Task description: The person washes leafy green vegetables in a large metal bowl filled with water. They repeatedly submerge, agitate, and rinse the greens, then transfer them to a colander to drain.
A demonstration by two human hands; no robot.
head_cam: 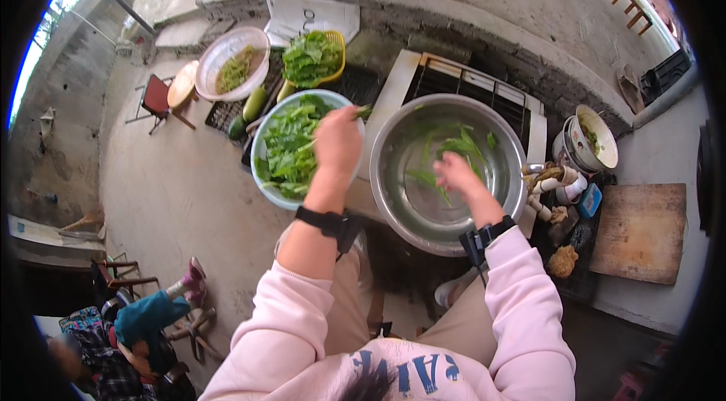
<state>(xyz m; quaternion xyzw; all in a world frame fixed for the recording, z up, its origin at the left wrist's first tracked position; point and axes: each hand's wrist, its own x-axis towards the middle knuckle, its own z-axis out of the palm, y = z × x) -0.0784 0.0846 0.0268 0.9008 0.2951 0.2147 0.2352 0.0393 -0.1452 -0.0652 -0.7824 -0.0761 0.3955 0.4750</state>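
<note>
My left hand (338, 139) is closed around the stems of some leafy greens, over the right side of a pale blue basin (258, 174). Leafy greens (290, 145) fill this basin. My right hand (455, 172) is over a large stainless steel basin (391, 219) of water, with its fingers near or on loose green leaves (462, 143) floating there. Whether those fingers hold a leaf cannot be told. A yellow basket (342, 59) with more greens stands behind the blue basin.
A pink basin (258, 40) with shredded greens and a green gourd (254, 104) are at back left. A faucet (533, 168), stacked bowls (595, 140) and a wooden board (638, 231) are at right. Another person (142, 316) sits at lower left. A concrete ledge (488, 21) runs behind.
</note>
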